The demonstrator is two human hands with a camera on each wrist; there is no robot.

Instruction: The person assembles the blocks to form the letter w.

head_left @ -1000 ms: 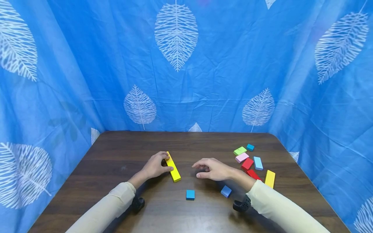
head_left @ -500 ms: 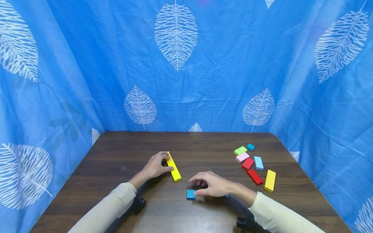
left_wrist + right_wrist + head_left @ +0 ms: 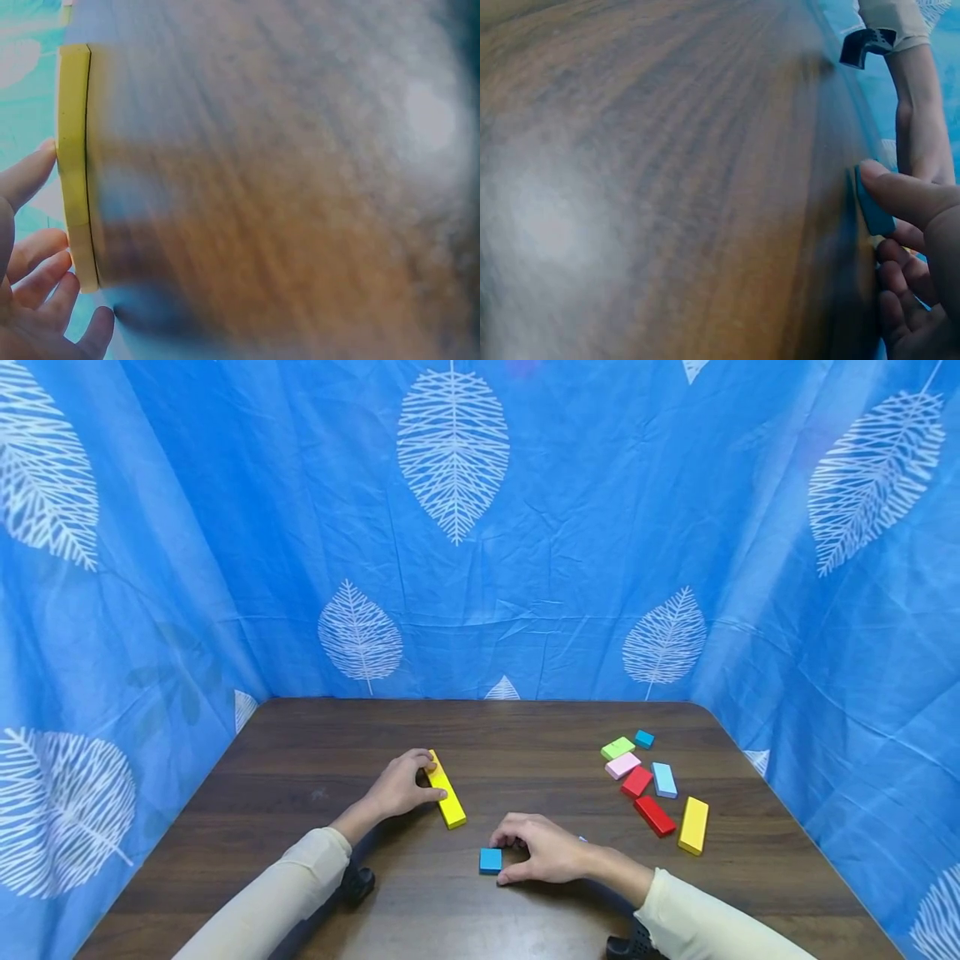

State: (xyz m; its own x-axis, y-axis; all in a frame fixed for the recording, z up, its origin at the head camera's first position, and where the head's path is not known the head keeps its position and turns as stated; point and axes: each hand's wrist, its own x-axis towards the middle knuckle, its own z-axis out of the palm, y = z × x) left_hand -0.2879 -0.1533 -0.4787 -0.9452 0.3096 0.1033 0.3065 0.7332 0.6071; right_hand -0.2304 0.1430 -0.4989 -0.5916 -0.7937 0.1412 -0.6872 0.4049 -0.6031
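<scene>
A long yellow bar (image 3: pixel 452 806) lies slantwise on the table, left of the middle. My left hand (image 3: pixel 397 787) rests at its left side, thumb and fingertips touching it. In the left wrist view a seam crosses the bar (image 3: pixel 73 150) near the fingers. My right hand (image 3: pixel 546 850) pinches a small flat blue block (image 3: pixel 490 860) on the table, index finger at its far edge and thumb at its near right corner. The right wrist view has the thumb over one end of the blue block (image 3: pixel 871 202). A sliver of another blue block (image 3: pixel 582 838) peeks from behind the right hand.
At the right lie several blocks: a teal block (image 3: pixel 644 739), a green block (image 3: pixel 618 748), a pink block (image 3: pixel 622 766), two red blocks (image 3: pixel 656 817), a light blue block (image 3: pixel 663 779) and a yellow block (image 3: pixel 693 826). A blue leaf-patterned curtain (image 3: pixel 525 527) surrounds the table (image 3: pixel 337 727).
My right hand has come down toward the near side and its thumb and finger have closed in on the small blue block. It now mostly covers the other blue block. The left hand stays still.
</scene>
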